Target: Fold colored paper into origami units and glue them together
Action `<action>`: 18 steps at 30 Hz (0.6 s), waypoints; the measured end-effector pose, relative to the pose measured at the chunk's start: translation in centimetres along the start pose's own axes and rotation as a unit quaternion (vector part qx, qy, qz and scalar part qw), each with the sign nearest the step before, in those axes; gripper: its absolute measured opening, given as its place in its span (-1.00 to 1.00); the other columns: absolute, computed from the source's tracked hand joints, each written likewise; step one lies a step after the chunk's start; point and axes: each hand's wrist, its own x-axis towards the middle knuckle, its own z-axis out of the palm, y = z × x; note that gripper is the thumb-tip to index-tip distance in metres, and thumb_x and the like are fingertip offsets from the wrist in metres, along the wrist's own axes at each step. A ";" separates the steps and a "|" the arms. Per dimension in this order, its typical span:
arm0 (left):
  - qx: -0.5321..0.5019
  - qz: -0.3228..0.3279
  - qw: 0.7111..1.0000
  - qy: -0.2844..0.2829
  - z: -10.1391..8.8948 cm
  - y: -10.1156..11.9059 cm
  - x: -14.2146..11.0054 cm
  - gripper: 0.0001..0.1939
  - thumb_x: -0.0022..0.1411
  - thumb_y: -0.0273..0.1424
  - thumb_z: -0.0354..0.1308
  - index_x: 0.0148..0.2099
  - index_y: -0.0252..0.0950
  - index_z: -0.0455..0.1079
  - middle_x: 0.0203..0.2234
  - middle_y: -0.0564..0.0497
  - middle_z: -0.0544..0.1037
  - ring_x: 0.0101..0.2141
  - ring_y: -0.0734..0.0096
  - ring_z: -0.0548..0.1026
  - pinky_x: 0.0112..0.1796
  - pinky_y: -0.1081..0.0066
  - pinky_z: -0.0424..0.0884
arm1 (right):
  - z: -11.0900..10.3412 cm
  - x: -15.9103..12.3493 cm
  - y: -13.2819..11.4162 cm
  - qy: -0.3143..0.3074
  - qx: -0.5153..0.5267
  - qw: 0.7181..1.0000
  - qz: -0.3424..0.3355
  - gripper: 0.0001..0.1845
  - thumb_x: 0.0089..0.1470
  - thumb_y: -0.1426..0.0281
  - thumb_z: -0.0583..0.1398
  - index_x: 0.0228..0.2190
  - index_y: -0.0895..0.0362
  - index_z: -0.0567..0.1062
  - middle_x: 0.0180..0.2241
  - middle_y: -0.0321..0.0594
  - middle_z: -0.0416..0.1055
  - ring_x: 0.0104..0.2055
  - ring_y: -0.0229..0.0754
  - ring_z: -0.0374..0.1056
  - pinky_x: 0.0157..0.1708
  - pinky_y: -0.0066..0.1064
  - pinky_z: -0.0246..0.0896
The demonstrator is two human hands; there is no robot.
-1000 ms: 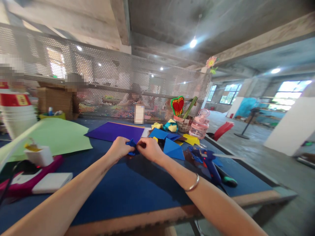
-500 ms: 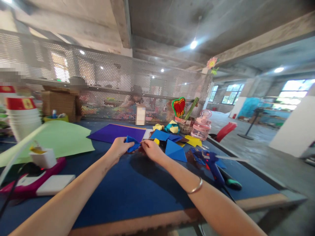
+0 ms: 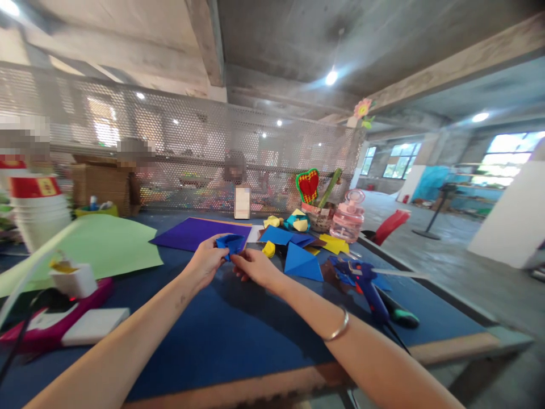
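Observation:
A small folded piece of blue paper [image 3: 231,243] is held up over the table in front of me. My left hand [image 3: 208,257] pinches it from the left side. Close against its lower right edge is my right hand [image 3: 254,266], fingers bent and pressed together; its fingertips are partly hidden. Just beyond the right hand lie a yellow folded piece [image 3: 268,249] and a blue paper triangle [image 3: 303,262]. Behind the hands, a purple sheet [image 3: 193,233] rests flat on the blue tabletop [image 3: 204,346].
On the right lie a blue glue gun [image 3: 368,284] and yellow paper [image 3: 334,243], with a pink bottle [image 3: 347,218] behind. To the left are a light green sheet [image 3: 114,244], a magenta power strip [image 3: 100,289] and stacked white buckets [image 3: 40,213]. People sit beyond a perforated screen [image 3: 183,136].
The blue paper has been turned and tilted, showing more of its folded face. My right hand has shifted from its right tip to below its right edge. The camera view moved slightly.

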 end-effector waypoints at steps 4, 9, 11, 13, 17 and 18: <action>-0.002 -0.007 1.000 -0.011 0.3 0.0 -0.3 -0.54 -0.22 -0.58 0.14 -0.14 -0.37 0.41 -0.55 0.10 0.50 -0.50 0.54 0.43 -0.46 0.54 0.29 | -0.1 -0.1 0.1 0.032 -0.020 0.999 -0.017 -0.79 0.09 0.30 0.15 -0.50 0.16 0.39 -0.52 -0.28 0.45 -0.51 -0.31 0.35 -0.50 -0.53 0.23; 0.025 -0.015 0.999 -0.028 0.1 -0.1 -0.3 -0.56 -0.25 -0.54 0.23 -0.19 -0.37 0.42 -0.54 0.10 0.49 -0.51 0.53 0.43 -0.41 0.50 0.33 | -0.9 0.3 0.0 0.104 -0.064 0.992 -0.015 -0.85 -0.01 0.42 0.15 -0.57 0.15 0.37 -0.58 -0.31 0.42 -0.49 -0.28 0.34 -0.47 -0.50 0.19; 0.036 -0.018 0.999 -0.035 0.0 -0.1 -0.2 -0.55 -0.27 -0.53 0.27 -0.19 -0.37 0.41 -0.48 0.07 0.52 -0.47 0.50 0.46 -0.35 0.47 0.37 | -1.2 0.4 -0.2 0.128 -0.079 0.988 -0.020 -0.88 -0.01 0.43 0.14 -0.55 0.14 0.37 -0.59 -0.32 0.41 -0.48 -0.26 0.35 -0.44 -0.48 0.19; 0.045 -0.022 0.998 -0.044 0.0 -0.1 -0.2 -0.54 -0.26 -0.51 0.28 -0.18 -0.37 0.40 -0.42 0.03 0.54 -0.41 0.46 0.48 -0.31 0.45 0.39 | -1.5 0.3 -0.4 0.144 -0.093 0.985 -0.029 -0.96 -0.01 0.45 0.14 -0.48 0.14 0.40 -0.57 -0.33 0.42 -0.45 -0.25 0.37 -0.41 -0.46 0.21; 0.066 -0.034 0.995 -0.060 0.1 -0.1 -0.2 -0.54 -0.21 -0.46 0.30 -0.15 -0.39 0.40 -0.34 -0.07 0.56 -0.36 0.40 0.50 -0.30 0.41 0.42 | -2.0 0.1 -0.6 0.154 -0.123 0.979 -0.052 -0.92 0.01 0.48 0.15 -0.38 0.12 0.44 -0.52 -0.31 0.47 -0.40 -0.23 0.40 -0.37 -0.45 0.23; 0.073 -0.034 0.995 -0.060 0.0 -0.1 -0.2 -0.52 -0.20 -0.44 0.30 -0.13 -0.39 0.39 -0.33 -0.08 0.55 -0.37 0.40 0.50 -0.31 0.41 0.42 | -2.1 0.1 -0.6 0.154 -0.131 0.978 -0.058 -0.93 0.02 0.48 0.15 -0.39 0.12 0.44 -0.51 -0.31 0.47 -0.39 -0.23 0.40 -0.36 -0.45 0.23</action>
